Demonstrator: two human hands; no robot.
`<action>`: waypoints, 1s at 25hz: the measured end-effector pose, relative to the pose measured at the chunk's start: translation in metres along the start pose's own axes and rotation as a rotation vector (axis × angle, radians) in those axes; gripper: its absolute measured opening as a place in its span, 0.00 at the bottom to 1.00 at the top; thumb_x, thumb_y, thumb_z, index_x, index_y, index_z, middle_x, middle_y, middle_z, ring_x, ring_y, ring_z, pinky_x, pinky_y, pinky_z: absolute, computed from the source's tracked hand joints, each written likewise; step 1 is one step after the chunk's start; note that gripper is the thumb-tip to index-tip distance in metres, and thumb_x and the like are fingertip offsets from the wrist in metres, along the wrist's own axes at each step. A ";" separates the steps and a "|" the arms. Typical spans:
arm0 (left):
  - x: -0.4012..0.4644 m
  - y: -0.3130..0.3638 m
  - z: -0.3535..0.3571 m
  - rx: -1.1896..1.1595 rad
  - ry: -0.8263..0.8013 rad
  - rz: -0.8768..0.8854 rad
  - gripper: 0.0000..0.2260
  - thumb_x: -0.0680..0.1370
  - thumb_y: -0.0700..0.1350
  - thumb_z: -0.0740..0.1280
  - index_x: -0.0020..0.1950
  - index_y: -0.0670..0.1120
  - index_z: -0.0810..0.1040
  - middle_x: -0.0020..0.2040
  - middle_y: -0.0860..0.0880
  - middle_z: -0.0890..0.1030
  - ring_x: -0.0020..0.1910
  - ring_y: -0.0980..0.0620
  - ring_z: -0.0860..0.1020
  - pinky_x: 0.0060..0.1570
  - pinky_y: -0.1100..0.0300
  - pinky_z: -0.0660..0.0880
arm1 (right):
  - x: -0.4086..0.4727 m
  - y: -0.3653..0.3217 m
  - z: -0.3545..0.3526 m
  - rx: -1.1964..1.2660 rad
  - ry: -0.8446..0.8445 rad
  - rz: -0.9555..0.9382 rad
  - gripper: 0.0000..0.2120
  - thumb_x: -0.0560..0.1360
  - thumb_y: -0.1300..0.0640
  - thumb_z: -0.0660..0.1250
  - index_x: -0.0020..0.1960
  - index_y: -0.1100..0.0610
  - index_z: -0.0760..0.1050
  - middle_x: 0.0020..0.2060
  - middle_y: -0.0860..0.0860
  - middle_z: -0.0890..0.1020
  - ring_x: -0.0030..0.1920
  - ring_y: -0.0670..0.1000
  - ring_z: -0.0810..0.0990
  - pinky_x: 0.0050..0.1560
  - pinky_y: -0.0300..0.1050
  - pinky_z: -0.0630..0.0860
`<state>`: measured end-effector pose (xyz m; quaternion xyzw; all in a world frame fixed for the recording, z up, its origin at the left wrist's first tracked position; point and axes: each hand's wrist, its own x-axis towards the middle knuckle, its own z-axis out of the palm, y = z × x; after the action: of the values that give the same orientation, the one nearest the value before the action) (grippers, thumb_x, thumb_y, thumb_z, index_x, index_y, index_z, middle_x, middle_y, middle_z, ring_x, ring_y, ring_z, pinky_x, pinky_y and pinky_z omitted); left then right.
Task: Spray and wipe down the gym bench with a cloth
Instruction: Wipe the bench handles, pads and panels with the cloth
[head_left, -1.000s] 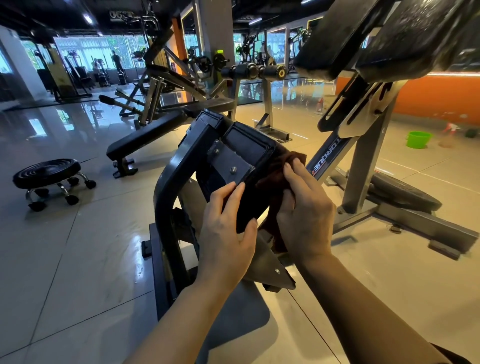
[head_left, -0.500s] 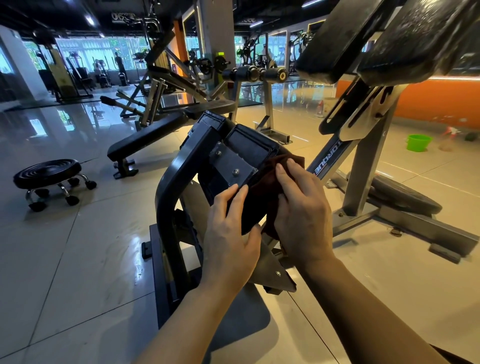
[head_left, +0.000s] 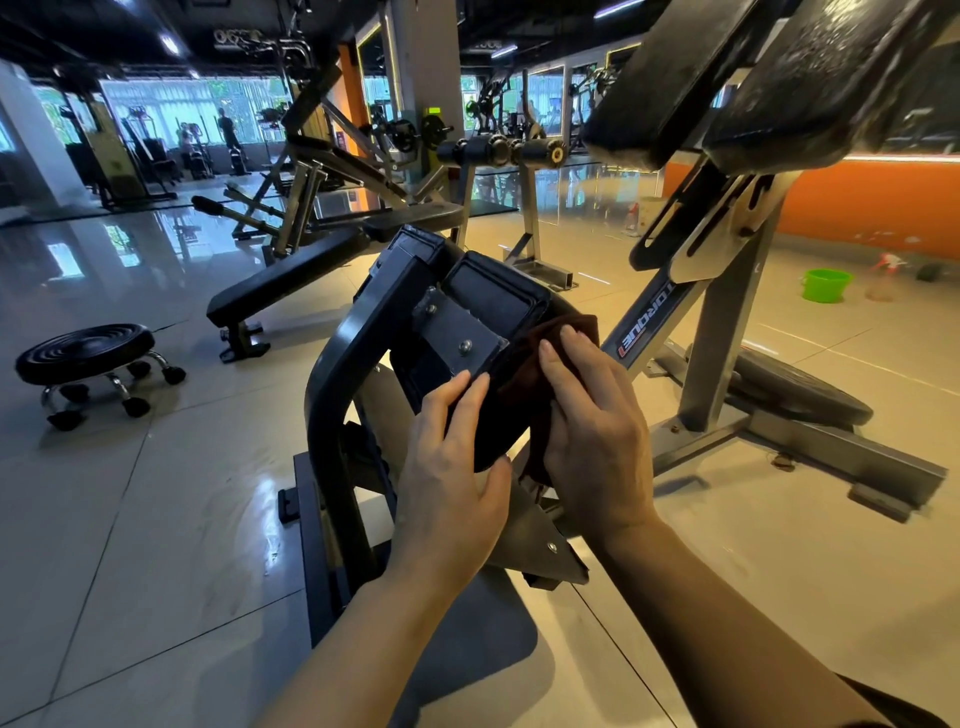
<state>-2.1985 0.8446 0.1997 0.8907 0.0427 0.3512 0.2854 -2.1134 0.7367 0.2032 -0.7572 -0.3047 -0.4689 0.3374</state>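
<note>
Your left hand (head_left: 451, 480) grips the near end of the black pad (head_left: 493, 312) on the gym bench (head_left: 332, 415), thumb curled under its edge. Your right hand (head_left: 597, 436) presses a dark brown cloth (head_left: 524, 374) flat against the pad's right side, fingers straight. A green bucket (head_left: 826, 284) sits far off on the floor (head_left: 156, 519).

"torque" — on slanted frame bar (head_left: 655, 322)
</note>
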 end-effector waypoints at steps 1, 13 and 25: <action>0.000 0.000 -0.002 -0.003 -0.013 0.004 0.30 0.76 0.40 0.69 0.76 0.51 0.62 0.71 0.56 0.60 0.71 0.57 0.63 0.60 0.73 0.63 | -0.002 0.001 0.000 0.000 0.022 0.020 0.18 0.76 0.61 0.61 0.62 0.68 0.76 0.59 0.64 0.78 0.62 0.63 0.76 0.62 0.54 0.74; -0.006 -0.010 -0.012 0.001 -0.004 -0.073 0.29 0.76 0.40 0.69 0.75 0.48 0.63 0.72 0.52 0.64 0.71 0.55 0.65 0.68 0.60 0.68 | -0.011 -0.010 0.005 0.046 0.001 -0.054 0.15 0.75 0.57 0.63 0.59 0.63 0.78 0.57 0.61 0.79 0.59 0.61 0.75 0.57 0.50 0.75; -0.016 -0.010 -0.024 0.037 -0.048 -0.208 0.31 0.76 0.41 0.69 0.76 0.50 0.60 0.71 0.51 0.66 0.69 0.54 0.67 0.65 0.58 0.69 | -0.037 -0.033 0.012 0.099 -0.057 0.114 0.10 0.73 0.62 0.63 0.52 0.60 0.78 0.49 0.56 0.77 0.51 0.55 0.72 0.44 0.45 0.75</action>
<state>-2.2254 0.8603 0.1987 0.8947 0.1347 0.2976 0.3047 -2.1471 0.7602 0.1728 -0.7688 -0.2934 -0.4117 0.3916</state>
